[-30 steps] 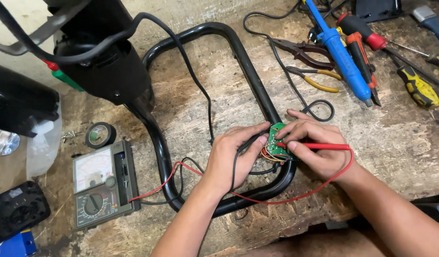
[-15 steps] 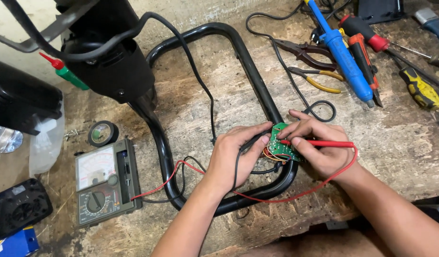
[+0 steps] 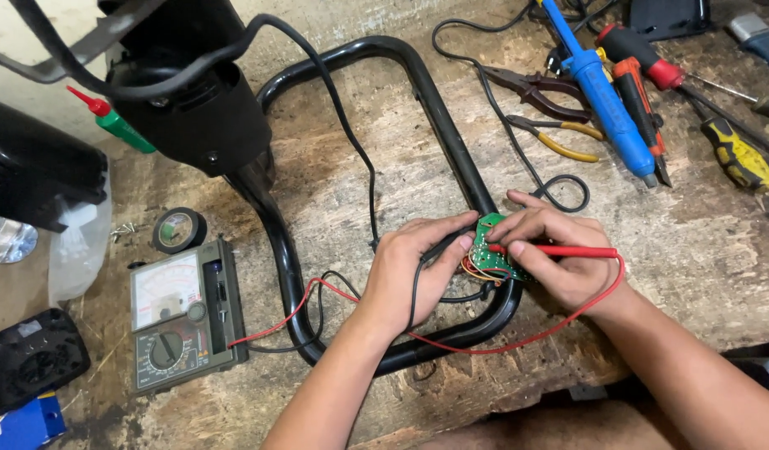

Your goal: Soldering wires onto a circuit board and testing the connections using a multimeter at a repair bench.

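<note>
Green circuit board [image 3: 494,248] under test with both meter probes, held over the black tube frame [image 3: 451,133].
The right hand [image 3: 559,258] pinches the red probe [image 3: 568,251] against the board; the left hand [image 3: 413,271] closes its fingers on a black lead at the board's edge. Probes are placed and wired to the analog multimeter [image 3: 182,312]; its reading cannot be made out.

Both forearms enter from six o'clock. The left hand [image 3: 413,271] curls, fingers pinched toward three o'clock. The right hand [image 3: 559,254] faces it, fingers pinched toward nine o'clock.
</note>
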